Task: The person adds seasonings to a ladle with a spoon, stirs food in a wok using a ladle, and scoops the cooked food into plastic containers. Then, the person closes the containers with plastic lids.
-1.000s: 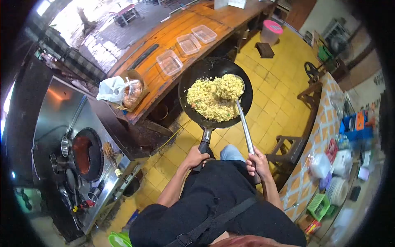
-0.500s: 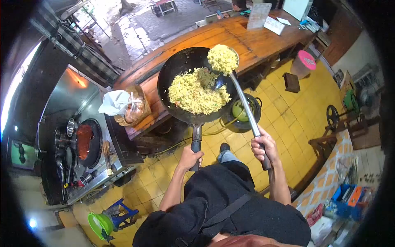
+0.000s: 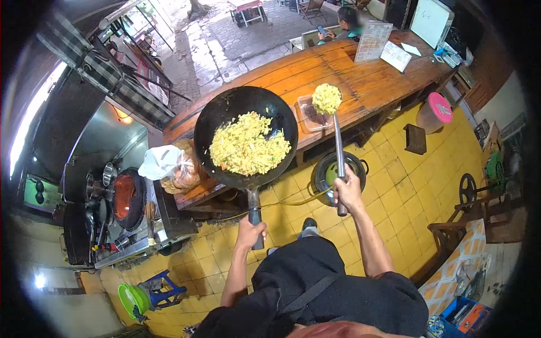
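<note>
My left hand is wrapped around the dark handle of a black wok, tilted toward me above the counter's near edge. Yellow fried rice fills much of the wok. My right hand grips the dark end of a long metal ladle. A rounded heap of rice sits in the ladle's bowl, over the right part of a clear plastic box. That box stands on the wooden counter, right of the wok, its inside partly hidden by the ladle.
A plastic bag of brownish food lies left of the wok. The stove holds a pan of red sauce. A gas cylinder stands below the counter. Beyond the counter, a person holds a phone.
The wok has shifted left, away from the ladle. The loaded ladle has moved right and stands more upright. The clear plastic box, earlier hidden, now shows between them.
</note>
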The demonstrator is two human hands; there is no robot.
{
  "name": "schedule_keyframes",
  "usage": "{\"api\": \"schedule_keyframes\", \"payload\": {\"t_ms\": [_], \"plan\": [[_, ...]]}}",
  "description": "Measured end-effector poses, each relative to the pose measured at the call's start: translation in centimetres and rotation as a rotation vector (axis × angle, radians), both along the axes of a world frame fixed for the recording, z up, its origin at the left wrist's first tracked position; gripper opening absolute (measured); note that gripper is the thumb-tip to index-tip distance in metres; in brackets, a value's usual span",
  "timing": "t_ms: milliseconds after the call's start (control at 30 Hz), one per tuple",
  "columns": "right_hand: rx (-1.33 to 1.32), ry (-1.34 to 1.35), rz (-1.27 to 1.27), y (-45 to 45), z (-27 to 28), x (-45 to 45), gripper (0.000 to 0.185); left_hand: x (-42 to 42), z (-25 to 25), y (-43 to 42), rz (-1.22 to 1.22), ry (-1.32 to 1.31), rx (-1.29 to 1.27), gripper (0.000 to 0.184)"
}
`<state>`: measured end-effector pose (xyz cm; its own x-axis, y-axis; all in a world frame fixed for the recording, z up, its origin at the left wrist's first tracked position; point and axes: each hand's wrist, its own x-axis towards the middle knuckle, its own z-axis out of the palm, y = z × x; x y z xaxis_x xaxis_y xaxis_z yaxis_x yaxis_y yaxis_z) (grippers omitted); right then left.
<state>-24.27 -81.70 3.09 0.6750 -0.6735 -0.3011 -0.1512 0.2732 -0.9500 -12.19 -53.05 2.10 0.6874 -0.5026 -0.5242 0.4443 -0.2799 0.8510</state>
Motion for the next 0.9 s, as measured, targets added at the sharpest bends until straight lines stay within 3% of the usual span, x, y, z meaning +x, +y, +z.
{"api": "schedule_keyframes", "payload": {"t_ms": [133, 267, 367, 567, 900], "plan": [[-0.154, 0.17, 0.022, 1.8, -1.0, -0.6, 0.065, -2.2, 1.4, 1.3, 0.027, 0.033, 0.038, 0.013], [-0.518, 0.265, -0.013, 2.0, -7.5, -0.5, 0.064, -3.8, 1.9, 3.0, 0.063, 0.037, 0.037, 0.01], [-0.633, 0.285, -0.056, 3.9, -9.2, -0.2, 0.064, -5.2, 3.2, 4.9, 0.084, 0.051, 0.075, 0.013], [-0.744, 0.415, -0.029, 3.7, -10.8, -0.1, 0.067, -6.5, 3.0, 5.7, 0.152, 0.105, 0.008, 0.013], [-0.806, 0.372, 0.027, 2.8, -10.6, -0.4, 0.066, -7.3, 2.9, 6.3, 0.169, 0.123, -0.001, 0.012]]}}
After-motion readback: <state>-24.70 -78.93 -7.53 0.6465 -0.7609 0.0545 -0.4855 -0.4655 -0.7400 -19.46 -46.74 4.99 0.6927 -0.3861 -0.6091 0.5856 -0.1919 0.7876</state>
